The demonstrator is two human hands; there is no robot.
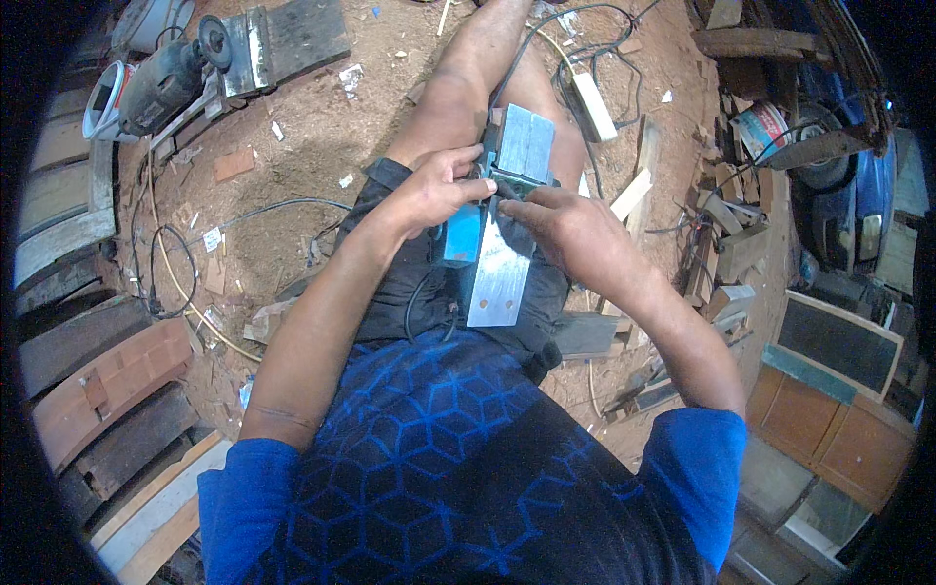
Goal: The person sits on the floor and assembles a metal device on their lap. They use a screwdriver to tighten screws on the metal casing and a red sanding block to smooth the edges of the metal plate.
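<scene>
An electric hand planer with a blue body lies sole up across my lap, its shiny metal plates facing me. A dark gap with the cutter area parts the long plate from the short one. My left hand is closed on the planer's left side, its thumb resting at the gap. From the right, my right hand bends its fingers down together at that same gap. Whatever its fingertips pinch is too small and hidden to name.
A power strip with black cords lies beyond my right leg. Upper left, a power tool with a round disc stands by a white bucket. Wooden boards line the left side. Wood offcuts and a paint can crowd the right.
</scene>
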